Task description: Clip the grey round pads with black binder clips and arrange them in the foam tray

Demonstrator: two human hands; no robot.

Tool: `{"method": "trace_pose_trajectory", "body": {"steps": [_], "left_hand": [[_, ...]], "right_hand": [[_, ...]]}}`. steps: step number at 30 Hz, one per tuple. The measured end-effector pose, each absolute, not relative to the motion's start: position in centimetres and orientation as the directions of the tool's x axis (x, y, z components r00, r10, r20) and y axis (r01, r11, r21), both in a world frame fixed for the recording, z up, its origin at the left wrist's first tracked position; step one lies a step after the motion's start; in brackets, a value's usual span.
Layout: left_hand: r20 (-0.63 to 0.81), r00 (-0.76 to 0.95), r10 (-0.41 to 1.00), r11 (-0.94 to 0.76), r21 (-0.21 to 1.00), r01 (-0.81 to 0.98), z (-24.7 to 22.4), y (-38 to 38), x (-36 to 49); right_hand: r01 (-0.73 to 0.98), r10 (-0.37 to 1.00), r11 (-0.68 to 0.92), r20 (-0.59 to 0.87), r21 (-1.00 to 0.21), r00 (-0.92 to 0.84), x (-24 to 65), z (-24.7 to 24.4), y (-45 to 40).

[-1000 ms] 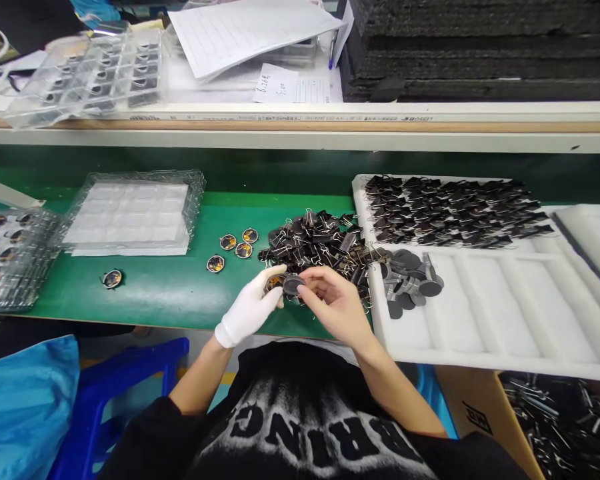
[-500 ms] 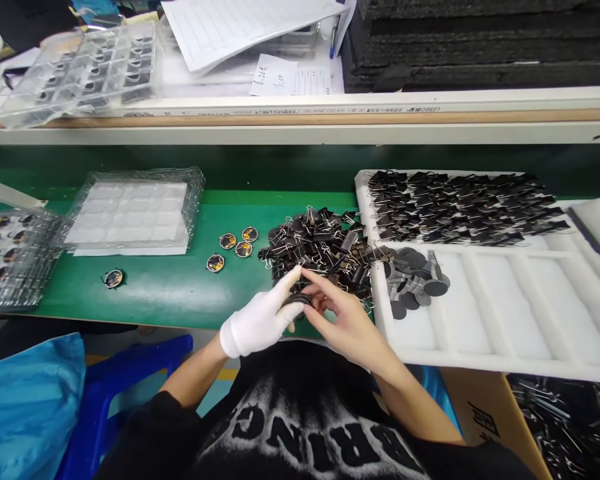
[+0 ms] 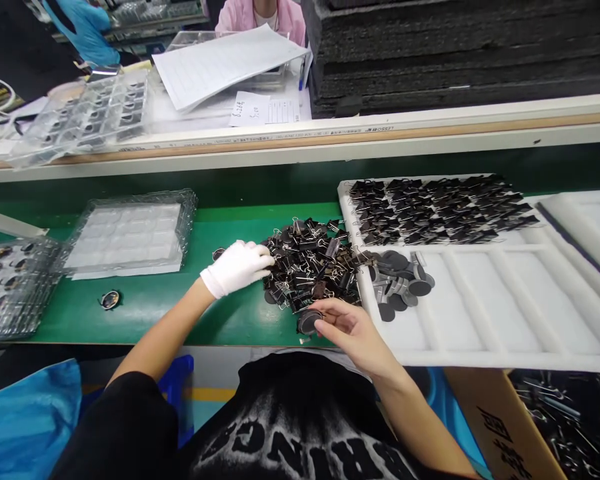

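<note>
My left hand (image 3: pixel 241 268), in a white glove, reaches over the green bench at the left edge of a pile of black binder clips (image 3: pixel 307 257). Its fingers are stretched out, with no held thing visible; the fingertips meet the nearest clips. Under and behind the glove, one small round watch-like piece (image 3: pixel 219 254) partly shows; others there are hidden. My bare right hand (image 3: pixel 347 328) is closed on a round dark disc (image 3: pixel 309 323) at the front of the pile, gripping its right side between thumb and fingers. Whether the disc is a stack cannot be told.
Loose grey discs (image 3: pixel 403 280) lie on a white foam tray (image 3: pixel 460 300), with rows of binder clips (image 3: pixel 430 210) behind. Clear plastic trays (image 3: pixel 130 230) stand left, beside another round piece (image 3: pixel 110 300). A box of clips (image 3: pixel 575 420) is low right. A person in pink (image 3: pixel 293 17) is beyond the shelf.
My left hand has left the disc and moved left and away from me to the pile's edge, over the round pieces. My right hand keeps the disc. The view has tilted up slightly.
</note>
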State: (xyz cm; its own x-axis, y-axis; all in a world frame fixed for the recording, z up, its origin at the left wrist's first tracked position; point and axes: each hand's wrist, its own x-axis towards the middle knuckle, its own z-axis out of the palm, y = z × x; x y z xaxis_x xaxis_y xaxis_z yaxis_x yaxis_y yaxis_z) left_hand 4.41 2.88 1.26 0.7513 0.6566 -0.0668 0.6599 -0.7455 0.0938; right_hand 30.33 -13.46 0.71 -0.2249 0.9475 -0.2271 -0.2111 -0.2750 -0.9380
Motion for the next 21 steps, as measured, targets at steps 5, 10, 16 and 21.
{"method": "trace_pose_trajectory", "body": {"steps": [5,10,16,21], "left_hand": [[0.033,0.697,0.716,-0.698,0.028,0.716,2.2,1.4,4.0],[0.064,0.559,0.827,-0.552,0.285,0.784,4.1,1.2,2.9],[0.009,0.548,0.837,-0.468,0.532,0.706,5.8,1.0,4.3],[-0.143,0.745,0.651,-0.46,0.707,0.538,8.0,-0.4,7.6]], "right_hand": [[-0.211,0.955,-0.242,-0.195,-0.947,-0.222,31.2,0.6,-13.5],[-0.215,0.966,-0.189,-0.142,-0.958,-0.216,31.9,0.8,-12.9],[-0.168,0.967,-0.092,-0.048,-0.982,-0.251,31.6,2.0,-11.9],[-0.206,0.895,-0.225,-0.119,-0.952,-0.43,30.5,2.2,-10.8]]}}
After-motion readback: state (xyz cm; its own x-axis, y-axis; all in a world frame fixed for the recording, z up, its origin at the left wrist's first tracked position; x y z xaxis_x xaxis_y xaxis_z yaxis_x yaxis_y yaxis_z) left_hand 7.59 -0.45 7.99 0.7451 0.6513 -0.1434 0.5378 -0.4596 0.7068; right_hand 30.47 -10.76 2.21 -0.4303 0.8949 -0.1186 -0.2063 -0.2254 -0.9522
